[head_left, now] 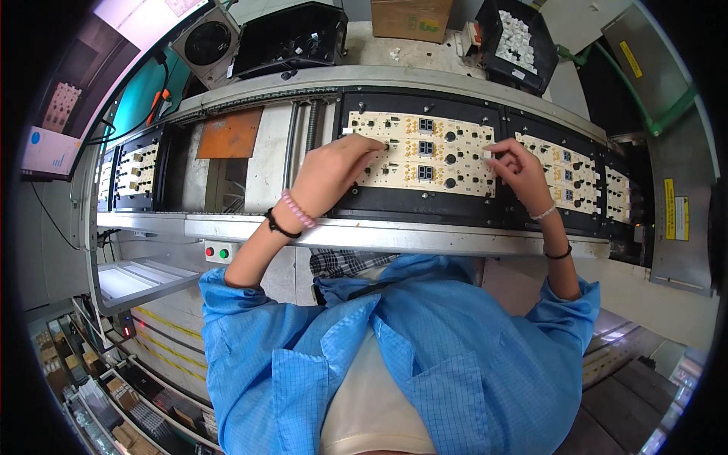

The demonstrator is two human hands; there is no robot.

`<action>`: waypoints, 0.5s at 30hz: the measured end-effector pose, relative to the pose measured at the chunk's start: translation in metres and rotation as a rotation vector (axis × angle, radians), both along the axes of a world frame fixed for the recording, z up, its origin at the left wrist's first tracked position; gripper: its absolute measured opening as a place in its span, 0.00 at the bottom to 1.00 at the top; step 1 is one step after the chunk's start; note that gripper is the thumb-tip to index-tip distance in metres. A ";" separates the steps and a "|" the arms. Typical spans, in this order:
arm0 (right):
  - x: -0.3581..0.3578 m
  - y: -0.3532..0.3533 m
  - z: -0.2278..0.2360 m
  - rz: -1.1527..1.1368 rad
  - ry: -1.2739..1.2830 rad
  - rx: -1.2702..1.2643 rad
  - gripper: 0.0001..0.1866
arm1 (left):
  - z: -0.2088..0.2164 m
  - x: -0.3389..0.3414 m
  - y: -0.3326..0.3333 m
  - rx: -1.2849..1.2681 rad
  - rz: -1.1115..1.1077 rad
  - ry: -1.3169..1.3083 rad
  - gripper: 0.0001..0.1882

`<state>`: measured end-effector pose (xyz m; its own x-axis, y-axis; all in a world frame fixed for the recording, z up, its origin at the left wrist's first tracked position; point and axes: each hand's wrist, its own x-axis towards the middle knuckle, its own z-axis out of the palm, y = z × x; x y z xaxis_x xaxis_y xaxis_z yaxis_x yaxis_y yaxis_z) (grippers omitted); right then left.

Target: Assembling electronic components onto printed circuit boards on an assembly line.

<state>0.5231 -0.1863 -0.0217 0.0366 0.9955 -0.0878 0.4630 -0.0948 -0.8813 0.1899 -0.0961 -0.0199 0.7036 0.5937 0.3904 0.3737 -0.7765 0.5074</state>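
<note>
Circuit board (437, 158) of cream colour lies flat inside the black frame (455, 208), between its upper and lower bars, and near to its right edge. We judge that this board is light and quite stiff, as a thin plate usually is, but fragile, because many small parts stand up from its face. Its surface is probably dry and smooth, so it may slide a little under a careless finger. For lifting, we would take hold by the two short edges or by the corners, and we would not press on the displays (426, 149) or on the round black parts (450, 159).

About its look: we see three similar rows, one under another, and each carries a dark two-digit display near the middle, with yellow parts (412, 149) beside it and small dark pieces toward both ends.

The left hand (332, 173) reaches over the left edge of the board with its fingertips close together; we cannot tell if something is pinched there. The right hand (523, 168) is narrow at the board's right edge, where thumb and forefinger pinch a small white piece (487, 155), which also seems light and hard.
</note>
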 end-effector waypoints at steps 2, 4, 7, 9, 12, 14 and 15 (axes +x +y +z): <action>0.005 -0.011 0.001 -0.044 0.046 -0.077 0.08 | 0.002 -0.011 -0.007 -0.225 0.083 -0.071 0.08; 0.013 -0.022 0.000 0.008 -0.135 0.021 0.08 | -0.007 -0.020 -0.014 -0.268 0.128 -0.106 0.08; 0.026 -0.028 -0.004 0.022 -0.240 0.025 0.08 | -0.011 -0.023 -0.031 -0.309 0.203 -0.071 0.09; 0.032 -0.031 -0.006 0.049 -0.328 0.064 0.08 | -0.020 -0.025 -0.040 -0.309 0.239 -0.088 0.10; 0.037 -0.032 -0.002 0.086 -0.428 0.072 0.08 | -0.027 -0.026 -0.050 -0.232 0.280 -0.080 0.10; 0.042 -0.034 0.002 0.098 -0.487 0.071 0.08 | -0.030 -0.023 -0.054 -0.236 0.286 -0.100 0.10; 0.043 -0.035 0.002 0.118 -0.542 0.077 0.08 | -0.033 -0.025 -0.056 -0.228 0.311 -0.107 0.10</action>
